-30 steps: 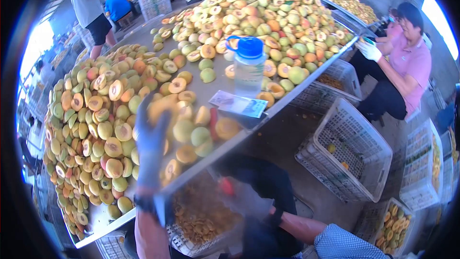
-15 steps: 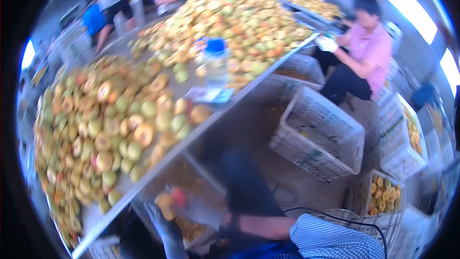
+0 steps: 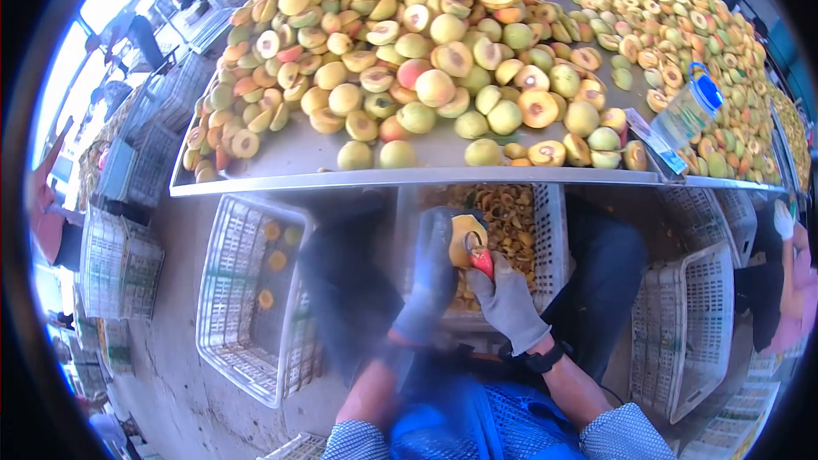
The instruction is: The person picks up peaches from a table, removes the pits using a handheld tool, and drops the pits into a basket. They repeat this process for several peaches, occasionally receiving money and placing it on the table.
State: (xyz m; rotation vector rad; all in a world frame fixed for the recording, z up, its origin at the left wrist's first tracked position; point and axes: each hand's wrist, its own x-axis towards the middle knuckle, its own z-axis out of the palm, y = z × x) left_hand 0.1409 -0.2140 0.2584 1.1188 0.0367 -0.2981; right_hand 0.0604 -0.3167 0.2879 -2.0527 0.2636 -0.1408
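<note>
My left hand point(image 3: 429, 277), in a grey-blue glove, holds a yellow peach half point(image 3: 466, 240) over the white crate between my knees point(image 3: 547, 230). My right hand point(image 3: 508, 300), in a grey glove, grips a red-handled pitting tool point(image 3: 481, 259) whose metal loop touches the peach. Both hands are below the front edge of the metal table point(image 3: 281, 175). The table carries a big heap of halved and whole peaches point(image 3: 426, 51). The crate under my hands holds peach pieces.
A clear bottle with a blue cap point(image 3: 692, 109) lies at the table's right, beside some papers point(image 3: 654, 143). White plastic crates stand on the floor at left point(image 3: 247, 290) and right point(image 3: 700, 324). A person in pink point(image 3: 788, 290) sits at far right.
The view has swung from the table's side to facing it straight on. My left hand came off the pile with a peach and now meets my right hand over the crate.
</note>
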